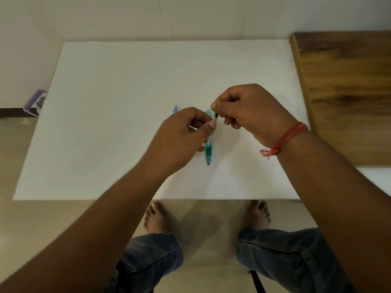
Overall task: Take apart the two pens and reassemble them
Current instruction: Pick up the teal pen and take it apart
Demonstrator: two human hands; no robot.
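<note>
Teal pen is gripped at frame centre above the desk by the left hand; its top is pinched by the right hand. Light, stiff, slippery plastic is judged.

Left hand and right hand pinch green pen.

No legible text; small print on the green pen's label too blurred.
</note>
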